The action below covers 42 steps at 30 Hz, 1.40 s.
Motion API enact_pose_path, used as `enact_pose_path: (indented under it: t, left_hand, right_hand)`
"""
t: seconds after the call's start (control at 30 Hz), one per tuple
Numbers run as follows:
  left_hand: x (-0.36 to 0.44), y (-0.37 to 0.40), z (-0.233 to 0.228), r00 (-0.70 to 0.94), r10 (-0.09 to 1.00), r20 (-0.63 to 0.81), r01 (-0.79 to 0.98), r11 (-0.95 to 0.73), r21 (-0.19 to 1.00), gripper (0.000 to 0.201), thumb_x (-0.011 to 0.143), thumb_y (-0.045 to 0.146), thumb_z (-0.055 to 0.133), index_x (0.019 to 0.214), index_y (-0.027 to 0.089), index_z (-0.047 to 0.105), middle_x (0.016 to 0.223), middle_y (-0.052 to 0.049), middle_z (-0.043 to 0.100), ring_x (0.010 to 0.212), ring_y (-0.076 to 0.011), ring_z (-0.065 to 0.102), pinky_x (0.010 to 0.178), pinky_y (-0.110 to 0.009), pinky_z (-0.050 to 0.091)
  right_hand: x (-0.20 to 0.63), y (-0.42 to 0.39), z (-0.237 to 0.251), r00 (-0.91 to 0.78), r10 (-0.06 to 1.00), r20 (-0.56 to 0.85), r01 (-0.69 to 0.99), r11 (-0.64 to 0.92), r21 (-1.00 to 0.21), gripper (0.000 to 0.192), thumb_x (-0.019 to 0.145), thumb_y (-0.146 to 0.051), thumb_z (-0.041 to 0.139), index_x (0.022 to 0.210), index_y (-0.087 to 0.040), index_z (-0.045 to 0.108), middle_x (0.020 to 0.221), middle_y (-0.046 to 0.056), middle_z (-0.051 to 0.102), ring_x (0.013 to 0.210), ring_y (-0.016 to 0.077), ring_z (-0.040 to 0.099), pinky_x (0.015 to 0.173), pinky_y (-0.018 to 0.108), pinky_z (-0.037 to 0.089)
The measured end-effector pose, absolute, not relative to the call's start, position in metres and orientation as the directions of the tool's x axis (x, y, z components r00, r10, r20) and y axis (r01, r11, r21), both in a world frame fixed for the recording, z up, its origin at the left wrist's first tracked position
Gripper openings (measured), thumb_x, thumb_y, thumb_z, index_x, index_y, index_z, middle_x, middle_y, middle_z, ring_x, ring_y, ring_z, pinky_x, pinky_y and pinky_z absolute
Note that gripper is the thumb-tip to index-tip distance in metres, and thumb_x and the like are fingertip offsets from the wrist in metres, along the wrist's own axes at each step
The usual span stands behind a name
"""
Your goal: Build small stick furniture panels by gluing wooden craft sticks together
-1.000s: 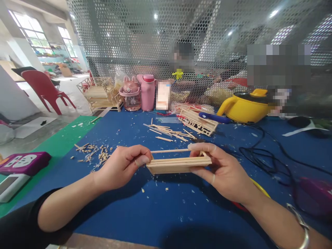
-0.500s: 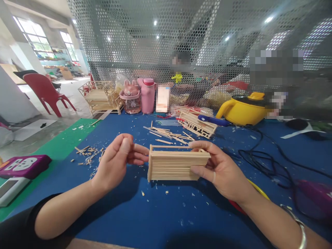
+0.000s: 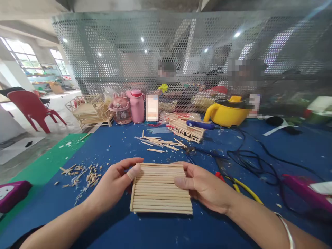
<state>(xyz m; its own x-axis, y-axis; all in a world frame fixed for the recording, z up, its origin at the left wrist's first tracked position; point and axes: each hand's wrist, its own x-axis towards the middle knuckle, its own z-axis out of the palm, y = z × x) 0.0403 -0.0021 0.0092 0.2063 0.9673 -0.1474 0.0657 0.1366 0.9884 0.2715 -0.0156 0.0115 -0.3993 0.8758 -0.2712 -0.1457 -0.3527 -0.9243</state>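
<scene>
1. A flat panel of wooden sticks sits between the two hands, low over the blue table.
2. The left hand is at the panel's left edge. Its thumb lies on top of the sticks near the top corner, and its fingers curl under the side, so it holds the panel.
3. The right hand is at the panel's right edge. Its thumb rests on top too, and its fingers go behind, gripping the same panel.
4. The sticks run side to side, stacked close in rows.
5. Loose sticks lie on the table past the panel.
6. A small stick frame sits farther back, near a yellow pot.
7. Wood bits lie to the left of the left hand.
</scene>
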Motion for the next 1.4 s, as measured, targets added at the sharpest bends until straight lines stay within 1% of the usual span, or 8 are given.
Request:
enact_pose_path:
  t: [0.1, 0.2, 0.43, 0.67, 0.83, 1.1, 1.3, 1.4]
  left_hand:
    - [0.041, 0.0, 0.003, 0.156, 0.966, -0.204, 0.018, 0.204, 0.979, 0.032, 0.073, 0.043, 0.068, 0.092, 0.016, 0.065, 0.075, -0.003, 0.068, 0.064, -0.0142, 0.062, 0.056, -0.023, 0.048]
    - [0.037, 0.004, -0.001, 0.194, 0.936, -0.295, -0.068, 0.312, 0.948, 0.025, 0.075, 0.037, 0.068, 0.089, 0.016, 0.065, 0.074, -0.003, 0.068, 0.066, -0.0143, 0.064, 0.06, -0.023, 0.05]
    - [0.039, 0.002, 0.008, 0.283, 0.859, -0.427, -0.207, 0.489, 0.847, 0.015, 0.08, 0.028, 0.063, 0.08, 0.014, 0.066, 0.074, -0.007, 0.071, 0.064, -0.0155, 0.066, 0.061, -0.025, 0.053]
    - [0.037, 0.003, 0.001, 0.183, 0.897, -0.403, -0.179, 0.433, 0.883, 0.019, 0.074, 0.032, 0.07, 0.081, 0.015, 0.068, 0.07, -0.005, 0.072, 0.061, -0.016, 0.066, 0.057, -0.024, 0.052]
    - [0.036, 0.005, -0.005, 0.173, 0.916, -0.362, -0.126, 0.385, 0.914, 0.022, 0.072, 0.035, 0.071, 0.081, 0.015, 0.068, 0.07, -0.004, 0.072, 0.063, -0.0156, 0.066, 0.059, -0.024, 0.052]
    - [0.037, 0.003, -0.007, 0.146, 0.92, -0.365, -0.097, 0.38, 0.92, 0.023, 0.071, 0.034, 0.072, 0.08, 0.013, 0.069, 0.07, -0.006, 0.072, 0.06, -0.016, 0.065, 0.057, -0.025, 0.052]
    - [0.036, 0.011, -0.003, 0.08, 0.912, -0.402, -0.261, 0.409, 0.875, 0.011, 0.077, 0.023, 0.064, 0.079, 0.012, 0.065, 0.068, -0.006, 0.068, 0.058, -0.0174, 0.065, 0.051, -0.025, 0.053]
    - [0.034, 0.014, -0.001, 0.051, 0.928, -0.368, -0.332, 0.363, 0.87, 0.007, 0.081, 0.016, 0.057, 0.08, 0.012, 0.063, 0.073, -0.007, 0.068, 0.06, -0.0159, 0.066, 0.053, -0.024, 0.055]
  right_hand:
    - [0.272, -0.015, 0.009, -0.373, 0.913, -0.164, -0.074, -0.206, -0.976, 0.04, 0.069, -0.029, 0.073, 0.103, -0.02, 0.056, 0.097, 0.004, 0.068, 0.092, 0.0181, 0.065, 0.085, 0.036, 0.05]
    - [0.276, -0.013, 0.009, -0.327, 0.941, -0.08, 0.033, -0.073, -0.997, 0.043, 0.076, -0.034, 0.066, 0.115, -0.022, 0.052, 0.09, 0.001, 0.067, 0.086, 0.0158, 0.064, 0.081, 0.033, 0.051]
    - [0.282, -0.009, 0.011, -0.246, 0.966, -0.078, 0.064, -0.064, -0.996, 0.036, 0.087, -0.048, 0.047, 0.107, -0.021, 0.06, 0.066, -0.001, 0.061, 0.057, 0.012, 0.06, 0.048, 0.022, 0.047]
    - [0.284, -0.006, 0.008, -0.243, 0.97, -0.026, 0.233, 0.032, -0.972, 0.02, 0.084, -0.034, 0.056, 0.092, -0.02, 0.068, 0.063, -0.002, 0.064, 0.053, 0.0082, 0.057, 0.053, 0.021, 0.049]
    - [0.283, -0.003, 0.009, -0.161, 0.984, -0.078, 0.284, -0.03, -0.958, 0.017, 0.08, -0.03, 0.06, 0.092, -0.019, 0.064, 0.059, -0.003, 0.062, 0.053, 0.0097, 0.058, 0.054, 0.023, 0.051]
    - [0.282, -0.002, 0.004, -0.184, 0.975, -0.121, 0.294, -0.063, -0.954, 0.013, 0.078, -0.03, 0.062, 0.079, -0.017, 0.063, 0.06, -0.002, 0.063, 0.054, 0.0097, 0.059, 0.056, 0.023, 0.052]
    - [0.281, -0.002, 0.008, -0.087, 0.996, -0.015, 0.04, -0.011, -0.999, 0.039, 0.081, -0.043, 0.058, 0.111, -0.02, 0.051, 0.08, 0.002, 0.065, 0.067, 0.0139, 0.063, 0.06, 0.027, 0.053]
    - [0.282, -0.003, 0.008, -0.027, 0.997, 0.078, 0.079, 0.079, -0.994, 0.048, 0.081, -0.049, 0.056, 0.12, -0.022, 0.045, 0.089, 0.004, 0.063, 0.075, 0.016, 0.062, 0.067, 0.031, 0.053]
